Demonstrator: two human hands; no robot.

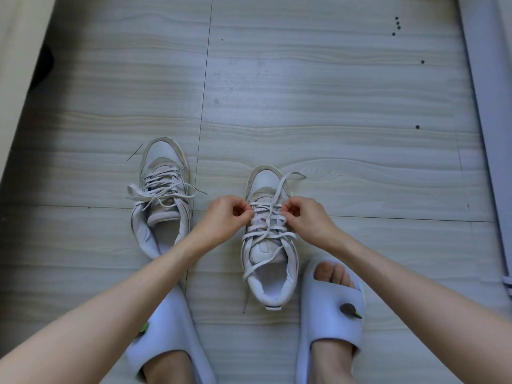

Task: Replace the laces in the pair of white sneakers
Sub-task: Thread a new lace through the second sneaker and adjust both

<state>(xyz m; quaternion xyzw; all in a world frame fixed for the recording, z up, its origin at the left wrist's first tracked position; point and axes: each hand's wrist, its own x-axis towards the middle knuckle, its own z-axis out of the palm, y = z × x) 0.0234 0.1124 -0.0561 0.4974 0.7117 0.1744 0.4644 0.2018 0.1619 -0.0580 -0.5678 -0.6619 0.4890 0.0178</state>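
Two white sneakers stand on the floor, toes pointing away. The right sneaker (270, 278) lies between my hands, its white lace (267, 225) loosely crossed over the tongue with loose ends trailing over the toe and down past the heel. My left hand (224, 217) pinches the lace at the shoe's left eyelet row. My right hand (307, 217) pinches it at the right eyelet row. The left sneaker (163, 189) sits apart to the left, laced, its lace ends (166, 191) spread loose across it.
My feet wear pale slides, the left slide (166, 336) beside the left sneaker's heel and the right slide (329, 309) touching the right sneaker's side. The floor (332, 106) is grey wood-look tile. A pale frame (487, 106) runs along the right edge.
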